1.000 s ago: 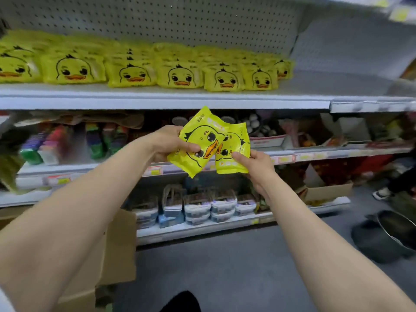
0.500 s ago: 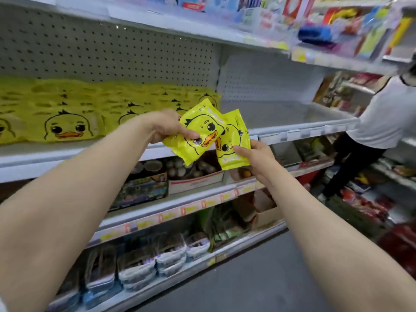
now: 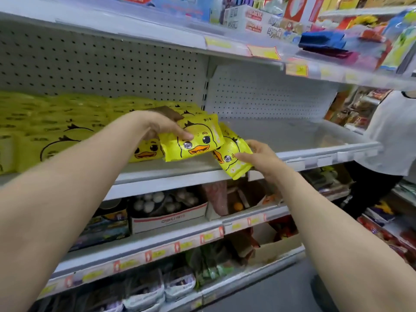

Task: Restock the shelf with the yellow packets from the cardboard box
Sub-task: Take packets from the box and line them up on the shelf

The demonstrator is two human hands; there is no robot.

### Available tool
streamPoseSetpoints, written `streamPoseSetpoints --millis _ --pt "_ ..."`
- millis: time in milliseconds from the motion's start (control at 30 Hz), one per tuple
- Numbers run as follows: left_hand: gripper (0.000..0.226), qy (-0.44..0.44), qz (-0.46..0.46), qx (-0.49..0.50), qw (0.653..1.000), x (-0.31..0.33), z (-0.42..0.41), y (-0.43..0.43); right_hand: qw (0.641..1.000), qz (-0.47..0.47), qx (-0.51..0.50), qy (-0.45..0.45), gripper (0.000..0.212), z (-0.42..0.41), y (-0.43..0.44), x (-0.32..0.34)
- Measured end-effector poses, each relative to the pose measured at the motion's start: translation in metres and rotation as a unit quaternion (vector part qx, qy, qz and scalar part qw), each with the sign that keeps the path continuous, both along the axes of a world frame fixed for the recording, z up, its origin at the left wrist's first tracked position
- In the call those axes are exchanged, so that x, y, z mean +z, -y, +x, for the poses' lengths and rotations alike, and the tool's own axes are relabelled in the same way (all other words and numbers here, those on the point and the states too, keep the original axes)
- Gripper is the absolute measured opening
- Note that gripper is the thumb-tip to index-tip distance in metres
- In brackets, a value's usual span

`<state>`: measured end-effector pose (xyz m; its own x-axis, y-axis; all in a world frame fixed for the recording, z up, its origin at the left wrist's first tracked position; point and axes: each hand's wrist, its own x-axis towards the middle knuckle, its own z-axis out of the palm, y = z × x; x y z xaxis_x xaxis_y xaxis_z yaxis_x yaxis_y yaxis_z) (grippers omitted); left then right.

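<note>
My left hand (image 3: 161,126) grips a yellow duck-face packet (image 3: 198,140) by its upper left corner, just above the white shelf (image 3: 171,167), at the right end of the stocked row. My right hand (image 3: 258,157) holds a second yellow packet (image 3: 233,158), tilted, its lower end hanging over the shelf's front edge. A row of yellow duck packets (image 3: 56,131) fills the shelf's left part, stacked back to the pegboard. The cardboard box is not in view.
The shelf section to the right (image 3: 292,136) is bare. A person in a white top (image 3: 391,136) stands at the right end of the aisle. An upper shelf (image 3: 202,39) with mixed goods overhangs. Lower shelves (image 3: 171,242) carry boxed and bagged goods.
Both hands have moved up and forward from in front of the lower shelves to the duck-packet shelf. The two packets have come apart and now sit at the shelf edge. The view has swung right.
</note>
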<state>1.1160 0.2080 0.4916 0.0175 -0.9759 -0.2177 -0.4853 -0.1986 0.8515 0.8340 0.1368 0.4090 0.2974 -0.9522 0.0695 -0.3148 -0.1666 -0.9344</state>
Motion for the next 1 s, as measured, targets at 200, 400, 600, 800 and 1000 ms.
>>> streamPoseSetpoints --millis 200,400,600,800,1000 --pt "0.115 0.033 -0.008 0.035 0.999 0.007 -0.009 0.044 0.988 0.036 0.145 -0.027 0.032 -0.013 0.079 0.013" --pt "0.102 0.056 0.009 0.058 0.997 0.003 -0.027 0.084 0.959 0.084 0.264 -0.065 0.035 -0.021 0.136 0.017" --pt "0.093 0.079 0.01 0.084 0.993 -0.01 -0.041 0.1 0.946 0.018 0.317 -0.062 0.069 -0.011 0.168 0.019" --pt "0.092 0.115 -0.009 0.087 0.989 -0.011 -0.045 0.117 0.945 -0.019 0.315 0.086 0.039 0.02 0.171 0.021" --pt "0.044 -0.084 -0.109 0.106 0.985 -0.008 -0.027 0.117 0.956 0.026 0.212 0.201 0.009 0.039 0.173 0.026"
